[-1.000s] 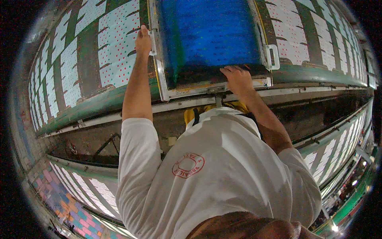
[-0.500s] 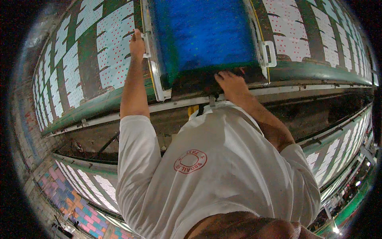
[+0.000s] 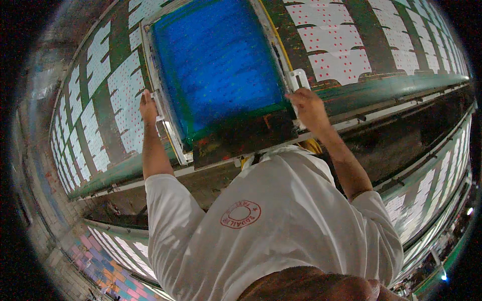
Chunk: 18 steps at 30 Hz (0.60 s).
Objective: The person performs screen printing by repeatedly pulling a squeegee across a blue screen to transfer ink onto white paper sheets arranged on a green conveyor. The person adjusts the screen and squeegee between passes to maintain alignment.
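Left hand (image 3: 147,108): closed around the white left handle (image 3: 159,119) of a framed screen; right hand (image 3: 309,109): fingers curled at the frame's right side, touching near the lower end of the white right handle (image 3: 294,80); whether it grasps that handle, cannot tell; framed screen (image 3: 175,139), one, pale-edged: between the two hands, over the long table, set aslant, near end just before the person's body; blue mesh (image 3: 216,65), filling most of the frame; dark band (image 3: 246,133), across the near end of the screen; table (image 3: 361,93), green along its near edge; white pieces (image 3: 341,65), red-dotted, in rows on the table to either side of the screen; pale rail (image 3: 346,125), along the table's near edge; white shirt (image 3: 301,215), worn by the person, with a red round emblem (image 3: 241,214) on it; paving (image 3: 105,261), multicoloured, lower left
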{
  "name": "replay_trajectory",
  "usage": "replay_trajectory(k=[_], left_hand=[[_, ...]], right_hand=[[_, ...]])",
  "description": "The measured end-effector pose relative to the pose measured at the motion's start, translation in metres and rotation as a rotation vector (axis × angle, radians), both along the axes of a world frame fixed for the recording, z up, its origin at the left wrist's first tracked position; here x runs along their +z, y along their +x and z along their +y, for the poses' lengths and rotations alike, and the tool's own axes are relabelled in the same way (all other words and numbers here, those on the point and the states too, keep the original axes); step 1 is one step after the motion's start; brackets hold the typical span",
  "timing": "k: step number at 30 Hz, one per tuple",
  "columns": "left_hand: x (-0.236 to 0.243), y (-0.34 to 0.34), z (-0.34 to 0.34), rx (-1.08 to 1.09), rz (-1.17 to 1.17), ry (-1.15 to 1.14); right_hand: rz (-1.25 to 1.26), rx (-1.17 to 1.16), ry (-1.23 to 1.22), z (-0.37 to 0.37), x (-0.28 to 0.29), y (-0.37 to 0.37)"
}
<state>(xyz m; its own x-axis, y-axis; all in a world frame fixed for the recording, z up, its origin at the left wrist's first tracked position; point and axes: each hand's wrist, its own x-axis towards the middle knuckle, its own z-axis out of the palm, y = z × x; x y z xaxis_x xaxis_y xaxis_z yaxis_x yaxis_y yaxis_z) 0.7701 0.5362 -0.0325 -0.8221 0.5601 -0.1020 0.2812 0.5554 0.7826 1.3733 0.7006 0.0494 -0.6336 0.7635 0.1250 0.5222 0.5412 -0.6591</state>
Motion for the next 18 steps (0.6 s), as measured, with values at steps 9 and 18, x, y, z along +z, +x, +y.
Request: replay_trajectory(k=[9, 18], left_hand=[[0.005, 0.009, 0.001, 0.039, -0.113, 0.020], [-0.013, -0.004, -0.006, 0.044, -0.226, 0.253]], right_hand=[[0.248, -0.405, -0.516, 0.031, -0.034, 0.030], [0.327, -0.432, -0.895, 0.028, -0.043, 0.011]])
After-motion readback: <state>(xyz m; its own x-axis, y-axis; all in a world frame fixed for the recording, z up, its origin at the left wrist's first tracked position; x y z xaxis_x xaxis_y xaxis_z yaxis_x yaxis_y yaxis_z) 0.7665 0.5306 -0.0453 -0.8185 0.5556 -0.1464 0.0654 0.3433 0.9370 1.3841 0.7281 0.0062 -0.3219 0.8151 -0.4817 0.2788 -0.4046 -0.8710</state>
